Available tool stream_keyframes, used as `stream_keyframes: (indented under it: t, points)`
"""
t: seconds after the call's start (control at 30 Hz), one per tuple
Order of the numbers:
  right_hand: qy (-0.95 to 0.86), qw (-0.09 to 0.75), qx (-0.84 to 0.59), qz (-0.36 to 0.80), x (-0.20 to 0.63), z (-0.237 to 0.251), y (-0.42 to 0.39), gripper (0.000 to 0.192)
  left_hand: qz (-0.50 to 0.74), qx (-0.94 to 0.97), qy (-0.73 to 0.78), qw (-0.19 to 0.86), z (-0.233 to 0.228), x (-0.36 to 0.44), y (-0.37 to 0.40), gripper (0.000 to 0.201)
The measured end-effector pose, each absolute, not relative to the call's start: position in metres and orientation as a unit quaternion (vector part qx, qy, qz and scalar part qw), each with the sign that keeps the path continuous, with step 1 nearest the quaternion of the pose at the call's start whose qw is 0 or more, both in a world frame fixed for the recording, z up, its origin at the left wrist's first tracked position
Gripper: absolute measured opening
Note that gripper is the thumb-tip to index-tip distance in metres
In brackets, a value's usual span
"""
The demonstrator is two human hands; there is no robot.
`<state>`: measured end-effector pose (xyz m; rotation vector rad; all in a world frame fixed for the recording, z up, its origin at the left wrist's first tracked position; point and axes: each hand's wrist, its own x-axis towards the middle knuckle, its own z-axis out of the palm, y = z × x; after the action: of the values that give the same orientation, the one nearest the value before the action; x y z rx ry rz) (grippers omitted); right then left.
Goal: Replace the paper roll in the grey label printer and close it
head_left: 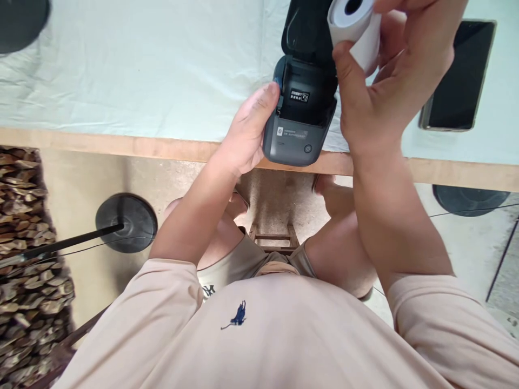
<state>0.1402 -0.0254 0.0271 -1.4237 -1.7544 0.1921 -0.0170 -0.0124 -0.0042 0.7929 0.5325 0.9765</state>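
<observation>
A dark grey portable label printer (292, 146) is tilted up over the table's near edge, its lid (307, 27) swung open and its paper bay showing. My left hand (255, 121) grips the printer's left side, thumb along the rim beside a small blue part. In my right hand (385, 81) is a white paper roll (365, 40) with a dark hollow core, pinched between thumb and fingers. The roll is just right of the raised lid, above the bay and outside it. Some of the right fingers are hidden behind the roll.
A dark-screened smartphone (458, 75) lies on the pale table cloth (154, 65) at the right. A black round object (20, 24) is at the far left. Below the wooden table edge (101, 140) stand a round stand base (126, 221) and stacked firewood (28, 243).
</observation>
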Motion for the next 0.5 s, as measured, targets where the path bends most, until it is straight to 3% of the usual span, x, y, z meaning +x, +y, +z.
stream_keyframes:
  t: [0.1,0.2,0.37,0.5]
  points:
    - [-0.757,0.445,-0.478,-0.006,0.1339,0.0306,-0.0245,0.018,0.452,0.353,0.248,0.781,-0.0038,-0.0182,-0.0122,0.026]
    - [-0.790,0.374,-0.485,-0.027,0.1337,0.0285,-0.0247,0.011,0.452,0.351,0.247,0.782,-0.0029,-0.0190,-0.0130,0.024]
    - [-0.773,0.312,-0.553,0.013,0.1398,0.0301,-0.0275,0.035,0.453,0.340,0.268,0.779,-0.0022,-0.0191,-0.0136,0.020]
    - [-0.775,0.264,-0.574,0.006,0.1397,0.0327,-0.0296,0.020,0.451,0.347,0.261,0.780,-0.0028,-0.0190,-0.0138,0.018]
